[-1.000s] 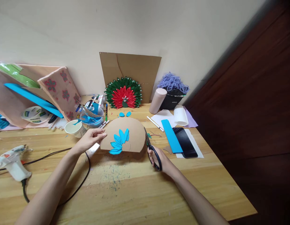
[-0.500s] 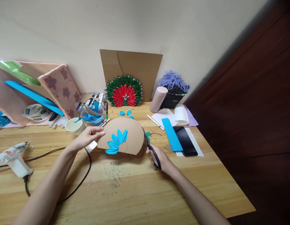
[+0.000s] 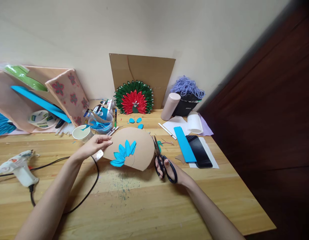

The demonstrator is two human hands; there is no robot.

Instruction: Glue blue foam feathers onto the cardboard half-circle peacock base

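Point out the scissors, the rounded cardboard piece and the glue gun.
Scissors [image 3: 159, 155]: head view, near the pivot.
Rounded cardboard piece [image 3: 143, 149]: head view, on its bare face.
Glue gun [image 3: 22, 169]: head view, on its white body.

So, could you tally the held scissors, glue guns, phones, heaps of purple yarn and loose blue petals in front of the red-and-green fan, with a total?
Scissors in the right hand: 1
Glue gun: 1
Phone: 1
Purple yarn heap: 1
Loose blue petals: 3
Total: 7
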